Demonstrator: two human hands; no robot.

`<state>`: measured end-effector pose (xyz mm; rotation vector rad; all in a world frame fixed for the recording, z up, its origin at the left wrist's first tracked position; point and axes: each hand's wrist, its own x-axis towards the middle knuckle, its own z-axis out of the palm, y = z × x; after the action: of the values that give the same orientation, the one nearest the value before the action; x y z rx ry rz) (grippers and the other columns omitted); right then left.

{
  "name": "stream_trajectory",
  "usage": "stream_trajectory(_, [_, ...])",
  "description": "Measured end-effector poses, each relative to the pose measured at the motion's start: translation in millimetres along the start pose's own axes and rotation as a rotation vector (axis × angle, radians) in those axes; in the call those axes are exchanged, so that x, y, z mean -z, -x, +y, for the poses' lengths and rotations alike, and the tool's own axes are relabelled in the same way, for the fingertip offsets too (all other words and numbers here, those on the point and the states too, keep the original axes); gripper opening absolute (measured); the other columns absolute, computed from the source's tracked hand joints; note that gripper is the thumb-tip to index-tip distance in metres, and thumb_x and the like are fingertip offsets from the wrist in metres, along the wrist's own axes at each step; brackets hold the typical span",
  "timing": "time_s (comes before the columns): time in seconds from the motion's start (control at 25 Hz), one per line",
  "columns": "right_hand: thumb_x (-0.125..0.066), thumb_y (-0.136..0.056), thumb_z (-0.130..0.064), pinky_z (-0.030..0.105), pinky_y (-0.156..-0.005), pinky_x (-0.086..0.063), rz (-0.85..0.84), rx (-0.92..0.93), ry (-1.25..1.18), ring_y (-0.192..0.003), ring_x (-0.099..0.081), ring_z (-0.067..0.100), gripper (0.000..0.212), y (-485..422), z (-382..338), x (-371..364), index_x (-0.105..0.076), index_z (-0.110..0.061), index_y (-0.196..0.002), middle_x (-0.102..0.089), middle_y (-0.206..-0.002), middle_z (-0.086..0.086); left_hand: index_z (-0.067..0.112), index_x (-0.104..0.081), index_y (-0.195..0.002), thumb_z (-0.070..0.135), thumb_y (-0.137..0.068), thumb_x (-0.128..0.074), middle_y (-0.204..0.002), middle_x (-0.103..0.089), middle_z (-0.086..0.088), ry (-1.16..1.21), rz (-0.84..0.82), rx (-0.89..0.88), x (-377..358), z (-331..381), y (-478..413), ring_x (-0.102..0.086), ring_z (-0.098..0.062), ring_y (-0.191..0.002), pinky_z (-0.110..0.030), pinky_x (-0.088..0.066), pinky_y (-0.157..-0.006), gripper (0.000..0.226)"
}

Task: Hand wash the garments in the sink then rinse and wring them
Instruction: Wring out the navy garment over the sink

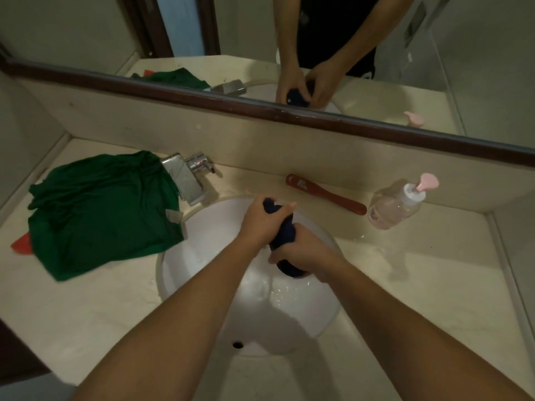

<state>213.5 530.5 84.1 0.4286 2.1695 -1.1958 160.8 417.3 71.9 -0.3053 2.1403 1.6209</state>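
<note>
Navy garment (284, 233) over white sink (207, 238)

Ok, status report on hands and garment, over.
Left hand and right hand both grip the navy garment, twisted over the sink. Green garment lies on the counter. Nothing in the way.

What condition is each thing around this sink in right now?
Dark blue garment: twisted into a rope, gripped by left hand and right hand over the sink.
Green garment: crumpled on the counter, one edge over the sink rim.
Tap: no water seen running.
Sink: wet, droplets in the bowl.
Soap bottle: partly full of pink liquid.
Red tool: lying flat by the wall.
</note>
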Motion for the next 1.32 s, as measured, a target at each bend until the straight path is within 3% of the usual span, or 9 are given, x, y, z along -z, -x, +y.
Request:
stream_trajectory(0.12, [-0.077, -0.079, -0.015, 0.04, -0.071, -0.061, -0.133, -0.078, -0.534, -0.103, -0.068, 0.033, 0.043, 21, 5, 14, -0.061, -0.019, -0.119, -0.067, -0.116, 0.013, 0.015, -0.022, -0.153, 0.026, -0.093, -0.07, -0.135, -0.046, -0.007, 0.27, -0.225, 0.008, 26, 0, 4, -0.057, -0.025, -0.112, -0.034, -0.052, -0.086, 0.078])
stream_trajectory(0.28, [-0.069, -0.074, -0.018, 0.034, -0.059, -0.054, -0.405, -0.04, -0.869, -0.09, -0.065, 0.031, 0.057, 29, 16, 6, -0.057, -0.007, -0.129, -0.067, -0.103, 0.012, 0.008, -0.063, -0.124, 0.039, -0.065, -0.084, -0.11, -0.073, -0.003, 0.406, -0.241, -0.186, 44, -9, 9, -0.066, -0.029, -0.111, -0.035, -0.057, -0.089, 0.069])
stream_trajectory(0.44, [-0.073, -0.069, -0.021, 0.028, -0.048, -0.047, -0.632, -0.07, -0.955, -0.078, -0.06, 0.027, 0.066, 29, 25, -11, -0.053, -0.007, -0.129, -0.064, -0.096, 0.011, 0.025, -0.067, -0.12, 0.074, -0.045, -0.087, -0.113, -0.073, -0.003, 0.539, -0.423, 0.016, 28, -5, 17, -0.068, -0.023, -0.109, -0.043, -0.055, -0.096, 0.092])
stream_trajectory(0.52, [-0.078, -0.07, -0.025, 0.029, -0.049, -0.05, -0.631, -0.071, -0.825, -0.077, -0.063, 0.026, 0.064, 31, 26, -12, -0.055, -0.007, -0.127, -0.066, -0.096, 0.01, 0.016, -0.068, -0.113, 0.061, -0.073, -0.079, -0.116, -0.071, -0.009, 0.542, -0.481, 0.065, 25, -5, 15, -0.069, -0.03, -0.11, -0.052, -0.055, -0.095, 0.061])
stream_trajectory(0.64, [-0.088, -0.067, -0.033, 0.034, -0.06, -0.055, -0.456, -0.031, -0.443, -0.083, -0.067, 0.023, 0.068, 30, 21, -3, -0.055, -0.014, -0.124, -0.067, -0.101, 0.007, 0.01, -0.069, -0.098, 0.032, -0.088, -0.077, -0.096, -0.069, -0.009, 0.383, -0.317, 0.088, 22, 0, 19, -0.071, -0.024, -0.087, -0.038, -0.06, -0.076, 0.026])
stream_trajectory(0.88, [-0.078, -0.086, -0.029, 0.038, -0.063, -0.058, -0.003, -0.075, 0.4, -0.083, -0.067, 0.026, 0.102, 16, -7, -16, -0.003, -0.015, -0.154, -0.062, -0.105, 0.012, 0.022, -0.076, -0.096, 0.02, -0.092, -0.072, -0.1, -0.073, 0.002, 0.034, 0.066, 0.054, -3, -7, 8, -0.068, -0.02, -0.097, -0.036, -0.058, -0.086, 0.007])
stream_trajectory(1.12, [-0.065, -0.092, -0.022, 0.044, -0.067, -0.056, 0.22, 0.194, 0.412, -0.076, -0.063, 0.025, 0.039, 5, 12, -24, -0.035, -0.02, -0.116, -0.059, -0.088, 0.003, 0.019, -0.066, -0.11, 0.033, -0.096, -0.068, -0.105, -0.065, 0.001, -0.086, 0.307, -0.023, -14, -2, 8, -0.062, -0.02, -0.101, -0.027, -0.044, -0.083, 0.021])
stream_trajectory(1.24, [-0.078, -0.082, -0.03, 0.042, -0.075, -0.061, 0.232, 0.205, 0.364, -0.085, -0.066, 0.022, 0.076, 13, 13, -24, -0.029, -0.023, -0.14, -0.063, -0.105, 0.002, 0.019, -0.052, -0.129, 0.056, -0.087, -0.073, -0.114, -0.057, 0.003, 0.032, 0.268, 0.022, -5, -2, 14, -0.058, -0.02, -0.106, -0.032, -0.048, -0.089, 0.06])
stream_trajectory(1.32, [-0.083, -0.08, -0.041, 0.045, -0.079, -0.06, 0.248, 0.264, 0.49, -0.092, -0.066, 0.027, 0.117, 16, 18, -34, 0.004, -0.034, -0.158, -0.06, -0.114, 0.005, 0.017, -0.042, -0.134, 0.069, -0.084, -0.066, -0.119, -0.057, -0.001, 0.018, 0.193, 0.107, -3, 0, 17, -0.057, -0.022, -0.106, -0.034, -0.046, -0.088, 0.076])
